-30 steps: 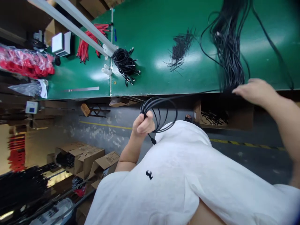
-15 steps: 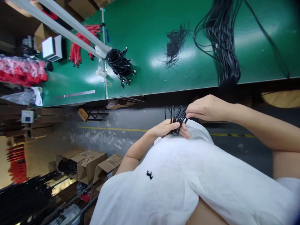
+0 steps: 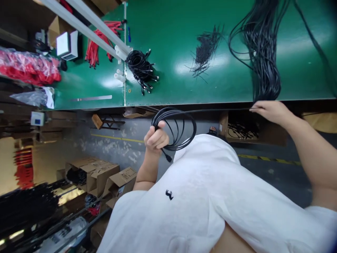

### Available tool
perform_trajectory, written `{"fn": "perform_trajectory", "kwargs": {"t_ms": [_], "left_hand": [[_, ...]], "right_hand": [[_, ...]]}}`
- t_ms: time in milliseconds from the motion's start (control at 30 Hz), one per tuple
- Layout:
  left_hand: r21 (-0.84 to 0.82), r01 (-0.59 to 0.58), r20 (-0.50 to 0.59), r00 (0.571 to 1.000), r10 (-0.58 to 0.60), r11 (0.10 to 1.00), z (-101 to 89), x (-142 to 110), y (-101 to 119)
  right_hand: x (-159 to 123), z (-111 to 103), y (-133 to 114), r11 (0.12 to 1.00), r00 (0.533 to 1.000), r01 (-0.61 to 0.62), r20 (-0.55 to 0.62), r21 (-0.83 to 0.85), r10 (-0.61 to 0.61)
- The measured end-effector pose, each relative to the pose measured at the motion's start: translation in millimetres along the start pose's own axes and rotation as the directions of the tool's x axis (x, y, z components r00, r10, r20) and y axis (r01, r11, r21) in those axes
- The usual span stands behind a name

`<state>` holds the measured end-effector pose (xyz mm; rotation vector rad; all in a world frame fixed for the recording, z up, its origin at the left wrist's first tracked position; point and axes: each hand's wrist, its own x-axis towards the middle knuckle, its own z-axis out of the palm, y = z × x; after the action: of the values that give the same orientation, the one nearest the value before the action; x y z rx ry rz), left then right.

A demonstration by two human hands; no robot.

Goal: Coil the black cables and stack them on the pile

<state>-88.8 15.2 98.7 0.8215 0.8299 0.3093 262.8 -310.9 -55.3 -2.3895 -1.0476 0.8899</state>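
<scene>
Left hand (image 3: 156, 137): closed, fingers and thumb wrapped round one side of a coil of black cable (image 3: 165, 113). The coil is held up in front of the near edge of the green table (image 3: 168, 88), above the white shirt (image 3: 200, 189); its loops fan out to the right of the fist. A black plug (image 3: 169, 158) hangs on a short tail below the same hand.

A single cable run (image 3: 223, 110) leaves the top of the coil and extends right, nearly straight, along the table's near edge to the right hand (image 3: 271, 111). Right hand: fingertips pinched together, apparently on this run, though the dark gap behind makes the exact contact hard to read.

On the table, right side: large bundle of black cables (image 3: 264, 66), its looped near end at the edge, just beyond the right hand. Centre: loose heap of thin black strips (image 3: 206, 51). Left of that: smaller bundle of coiled black cables (image 3: 139, 66) with metal-tipped ends, beside the white posts. Farther left: red cables (image 3: 92, 52) and a thin metal strip (image 3: 94, 98) near the edge. Under the table, right: open carton (image 3: 271, 135) containing black cables
</scene>
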Motion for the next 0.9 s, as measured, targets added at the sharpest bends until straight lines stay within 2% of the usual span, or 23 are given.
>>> {"fn": "perform_trajectory", "kwargs": {"t_ms": [33, 100, 167, 233, 267, 300, 367, 400, 433, 500, 600, 733, 767, 800, 833, 900], "left_hand": [[-0.023, -0.034, -0.022, 0.999, 0.034, 0.999, -0.2, 0, 5], [-0.068, -0.081, -0.015, 0.997, 0.08, 0.994, 3.0, 2, 9], [-0.063, -0.077, 0.06, 0.995, 0.081, 0.995, 8.6, 8, 7], [0.037, -0.025, 0.161, 0.987, 0.019, 0.999, 14.9, 18, -4], [0.112, 0.013, 0.205, 0.978, -0.036, 0.994, 18.2, 23, -12], [0.185, 0.048, 0.239, 0.967, -0.092, 0.982, 21.6, 28, -22], [0.296, 0.11, 0.285, 0.938, -0.198, 0.949, 28.7, 35, -43], [0.333, 0.134, 0.31, 0.919, -0.243, 0.933, 32.1, 37, -52], [0.363, 0.15, 0.344, 0.896, -0.282, 0.92, 35.1, 36, -60], [0.422, 0.172, 0.441, 0.819, -0.367, 0.89, 39.5, 32, -70], [0.449, 0.21, 0.58, 0.671, -0.462, 0.869, 40.6, 20, -69], [0.404, 0.351, 0.636, 0.557, -0.535, 0.845, 39.5, 9, -60], [0.434, 0.363, 0.648, 0.51, -0.565, 0.825, 40.2, 8, -58], [0.485, 0.353, 0.661, 0.451, -0.6, 0.8, 41.2, 8, -57], [0.542, 0.324, 0.67, 0.389, -0.632, 0.775, 42.2, 8, -57], [0.618, 0.264, 0.68, 0.291, -0.672, 0.74, 42.6, 9, -56]], "right_hand": [[-5, 5, 5, 1.0, 1.0, -0.003, 0.031, -0.031, 0.004], [-17, 17, -1, 0.994, 0.998, 0.031, 0.054, -0.106, -0.025], [-33, 28, -28, 0.963, 0.994, 0.107, 0.028, -0.248, -0.103], [-50, 34, -68, 0.873, 0.964, 0.256, 0.049, -0.414, -0.26], [-57, 35, -90, 0.816, 0.927, 0.363, 0.087, -0.451, -0.365], [-63, 34, -113, 0.754, 0.87, 0.48, 0.133, -0.449, -0.475], [-67, 29, -154, 0.634, 0.728, 0.675, 0.198, -0.377, -0.657], [-65, 25, -171, 0.59, 0.674, 0.727, 0.202, -0.351, -0.71], [-61, 21, -185, 0.564, 0.646, 0.749, 0.192, -0.348, -0.739], [-48, 13, -202, 0.554, 0.64, 0.745, 0.162, -0.372, -0.751], [-29, 5, -209, 0.561, 0.644, 0.739, 0.143, -0.374, -0.752], [-24, 11, -214, 0.61, 0.652, 0.726, 0.037, -0.318, -0.757], [-25, 15, -217, 0.605, 0.637, 0.738, 0.015, -0.298, -0.77], [-26, 20, -222, 0.577, 0.603, 0.771, 0.017, -0.271, -0.797], [-27, 24, -228, 0.525, 0.549, 0.818, 0.049, -0.234, -0.834], [-27, 31, -241, 0.413, 0.435, 0.898, 0.171, -0.149, -0.884]]}}
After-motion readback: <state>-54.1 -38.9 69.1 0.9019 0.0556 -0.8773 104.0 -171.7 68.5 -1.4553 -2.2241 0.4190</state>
